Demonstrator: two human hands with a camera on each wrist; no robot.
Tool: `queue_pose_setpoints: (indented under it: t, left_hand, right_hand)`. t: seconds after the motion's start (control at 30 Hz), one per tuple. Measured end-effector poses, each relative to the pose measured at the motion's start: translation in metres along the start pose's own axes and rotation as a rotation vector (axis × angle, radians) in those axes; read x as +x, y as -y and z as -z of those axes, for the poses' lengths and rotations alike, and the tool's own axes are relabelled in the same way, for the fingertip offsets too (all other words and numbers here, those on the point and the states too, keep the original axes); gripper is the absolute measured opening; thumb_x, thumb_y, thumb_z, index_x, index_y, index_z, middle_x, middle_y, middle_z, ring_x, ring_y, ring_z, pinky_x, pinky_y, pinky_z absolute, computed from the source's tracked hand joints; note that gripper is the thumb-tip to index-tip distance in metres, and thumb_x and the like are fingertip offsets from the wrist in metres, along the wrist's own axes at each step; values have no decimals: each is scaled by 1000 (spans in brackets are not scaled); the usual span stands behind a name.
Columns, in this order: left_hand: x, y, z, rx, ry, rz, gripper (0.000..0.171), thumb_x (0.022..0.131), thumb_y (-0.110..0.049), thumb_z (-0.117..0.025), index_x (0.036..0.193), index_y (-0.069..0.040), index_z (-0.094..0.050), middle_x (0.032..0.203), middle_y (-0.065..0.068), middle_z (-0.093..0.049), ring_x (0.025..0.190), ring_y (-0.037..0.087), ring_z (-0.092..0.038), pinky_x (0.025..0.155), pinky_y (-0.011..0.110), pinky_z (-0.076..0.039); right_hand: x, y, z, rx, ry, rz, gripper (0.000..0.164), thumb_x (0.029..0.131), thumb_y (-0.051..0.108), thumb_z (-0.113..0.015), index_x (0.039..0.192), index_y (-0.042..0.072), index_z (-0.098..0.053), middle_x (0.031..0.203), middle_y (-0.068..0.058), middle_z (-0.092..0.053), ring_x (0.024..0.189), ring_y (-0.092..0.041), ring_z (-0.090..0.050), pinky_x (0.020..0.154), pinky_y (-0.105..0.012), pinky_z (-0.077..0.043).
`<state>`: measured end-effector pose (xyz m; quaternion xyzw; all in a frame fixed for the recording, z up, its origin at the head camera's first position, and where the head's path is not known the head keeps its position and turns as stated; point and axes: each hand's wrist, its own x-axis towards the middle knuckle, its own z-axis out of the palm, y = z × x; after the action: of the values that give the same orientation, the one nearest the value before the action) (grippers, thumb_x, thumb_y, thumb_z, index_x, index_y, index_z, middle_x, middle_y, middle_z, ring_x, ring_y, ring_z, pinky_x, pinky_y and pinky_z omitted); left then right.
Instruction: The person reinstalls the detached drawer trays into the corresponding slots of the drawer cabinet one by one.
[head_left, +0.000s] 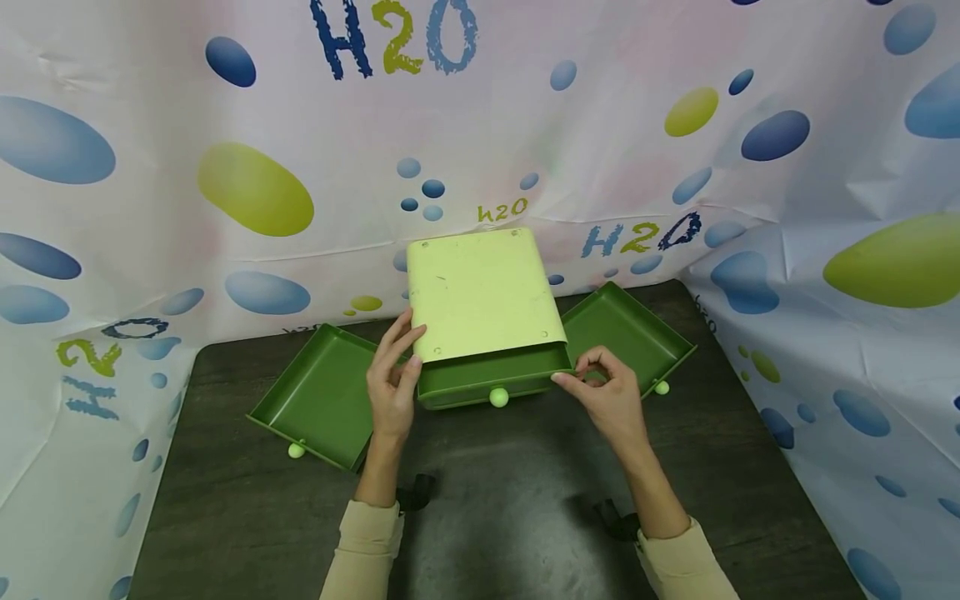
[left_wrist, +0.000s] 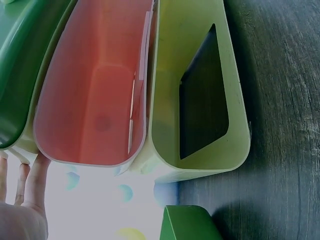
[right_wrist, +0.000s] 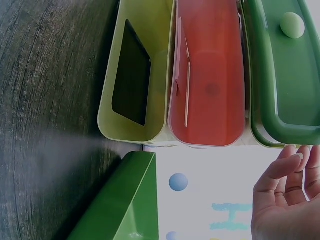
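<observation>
A pale yellow-green cabinet (head_left: 487,292) stands at the back of the table, its top green drawer (head_left: 457,387) pulled partly out. A light green round knob (head_left: 498,397) sits on the drawer front. My left hand (head_left: 393,383) rests against the cabinet's left side near the front corner, fingers fairly straight. My right hand (head_left: 611,396) pinches the drawer's right front corner, thumb at the front edge and fingers curled at the side. Beneath the drawer, both wrist views show a pink-red compartment (left_wrist: 95,90) and a lower yellow-green compartment (right_wrist: 132,127), both without drawers.
A loose green drawer (head_left: 322,392) lies left of the cabinet, angled outward, with its own knob (head_left: 296,451). Another green drawer (head_left: 633,333) lies to the right. The dark wooden table (head_left: 510,533) meets a patterned white cloth wall (head_left: 352,192) behind and at the sides.
</observation>
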<state>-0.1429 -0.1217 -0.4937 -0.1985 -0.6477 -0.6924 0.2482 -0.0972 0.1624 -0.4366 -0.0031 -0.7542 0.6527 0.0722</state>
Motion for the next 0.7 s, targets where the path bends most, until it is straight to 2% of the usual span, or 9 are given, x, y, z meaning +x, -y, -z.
queue_pose_setpoints:
  t: [0.2,0.4,0.57,0.7]
  left_hand:
    - [0,0,0,0,0,3,34,96,5,-51,127,11,-62,149,26,-42,137,38,-41,86,24,-54]
    - [-1,0,-1,-8,-3,-5,33,97,4,-52,126,12,-61,148,30,-40,137,38,-41,88,25,-54]
    - [0,1,-1,-8,-3,-14,32,96,4,-52,126,13,-61,148,29,-41,137,39,-41,86,24,-54]
    - [0,1,-1,-5,-2,-13,33,96,5,-52,126,13,-61,149,28,-42,137,38,-42,82,22,-54]
  right_hand:
    - [2,0,-1,13,1,1,23,83,-1,-79,84,0,-55,87,-11,-56,59,-16,-47,53,-24,-45]
    - [4,-1,-2,17,-7,-4,24,82,-1,-79,83,1,-56,85,-9,-55,56,-10,-47,53,-23,-45]
    - [7,-2,-4,15,-18,0,24,82,0,-80,83,1,-56,87,-8,-55,66,-17,-51,55,-22,-46]
    - [8,-2,-4,21,-17,6,24,82,-1,-80,84,-2,-56,86,-9,-55,67,-19,-50,54,-22,-45]
